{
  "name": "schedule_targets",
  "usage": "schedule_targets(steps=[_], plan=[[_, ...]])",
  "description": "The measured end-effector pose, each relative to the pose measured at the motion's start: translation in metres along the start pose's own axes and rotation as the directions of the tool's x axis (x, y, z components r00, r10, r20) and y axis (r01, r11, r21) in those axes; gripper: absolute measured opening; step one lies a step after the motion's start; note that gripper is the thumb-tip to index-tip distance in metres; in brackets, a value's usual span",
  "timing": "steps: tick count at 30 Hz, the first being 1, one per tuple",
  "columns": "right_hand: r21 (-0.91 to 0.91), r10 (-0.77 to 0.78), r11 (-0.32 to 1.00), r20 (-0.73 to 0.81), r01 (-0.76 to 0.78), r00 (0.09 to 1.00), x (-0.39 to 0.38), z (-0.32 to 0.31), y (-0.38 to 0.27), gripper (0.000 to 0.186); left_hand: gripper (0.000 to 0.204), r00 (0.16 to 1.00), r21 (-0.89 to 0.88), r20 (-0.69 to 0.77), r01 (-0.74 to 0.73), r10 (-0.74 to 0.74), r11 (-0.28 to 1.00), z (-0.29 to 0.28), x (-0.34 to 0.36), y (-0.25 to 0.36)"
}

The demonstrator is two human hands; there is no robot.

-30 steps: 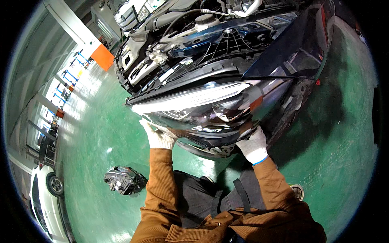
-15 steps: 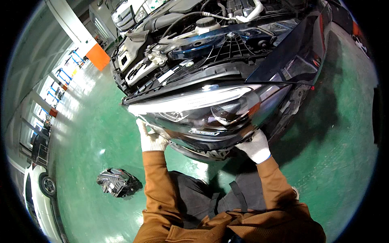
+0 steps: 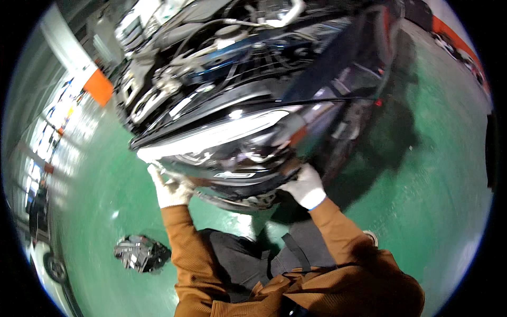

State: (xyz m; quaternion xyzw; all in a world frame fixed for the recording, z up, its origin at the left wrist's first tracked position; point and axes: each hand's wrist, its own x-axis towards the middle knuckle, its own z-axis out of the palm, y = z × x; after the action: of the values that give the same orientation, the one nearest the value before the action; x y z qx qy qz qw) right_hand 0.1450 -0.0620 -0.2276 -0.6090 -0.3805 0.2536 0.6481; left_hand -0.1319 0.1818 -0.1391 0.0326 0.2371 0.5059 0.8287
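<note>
A large car headlight [image 3: 232, 161] with a bright clear upper strip and a dark lower part sits at the front corner of a car. My left hand [image 3: 173, 190], in a white knit glove, grips its lower left end, the thumb up along the edge and the fingers running underneath. My right hand [image 3: 307, 188], gloved too, holds the lower right edge; its fingertips are hidden beneath the housing. Behind the lamp, the dark fender [image 3: 327, 68] and the open engine bay [image 3: 211, 58] show, somewhat blurred.
Another headlight unit [image 3: 141, 253] lies on the green floor [image 3: 100, 211] at my left. A white car [image 3: 45, 274] stands at the far left edge. A pillar with an orange base [image 3: 98, 87] rises at the upper left.
The view has shifted, so the car, the headlight and both hands appear farther left. Both hands keep their hold on the headlight.
</note>
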Motion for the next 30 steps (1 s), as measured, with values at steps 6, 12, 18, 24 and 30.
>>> schedule_targets(steps=[6,12,18,24,30], plan=[[-0.094,-0.067,0.993,-0.005,0.067,0.998,0.003,-0.005,0.006,0.064,0.061,0.996,-0.028,0.054,-0.064,0.066,0.998,0.011,-0.004,-0.009],[-0.235,0.01,0.972,0.026,-0.004,1.0,-0.002,-0.008,-0.022,0.072,0.069,0.987,0.113,0.121,-0.117,0.103,0.987,0.005,0.0,-0.008],[-0.218,0.011,0.976,-0.029,-0.017,1.0,-0.003,-0.001,-0.011,0.075,0.069,0.973,0.001,0.196,0.125,-0.123,0.992,-0.016,0.024,0.028],[-0.12,-0.031,0.992,-0.015,0.028,0.999,-0.003,-0.005,-0.017,0.078,0.076,0.981,0.153,0.119,-0.172,0.155,0.973,0.008,-0.006,-0.018],[0.49,-0.091,0.871,0.108,0.027,0.99,0.008,-0.001,0.005,0.074,0.078,0.983,0.078,0.182,-0.052,0.037,0.996,-0.008,0.01,0.01]])
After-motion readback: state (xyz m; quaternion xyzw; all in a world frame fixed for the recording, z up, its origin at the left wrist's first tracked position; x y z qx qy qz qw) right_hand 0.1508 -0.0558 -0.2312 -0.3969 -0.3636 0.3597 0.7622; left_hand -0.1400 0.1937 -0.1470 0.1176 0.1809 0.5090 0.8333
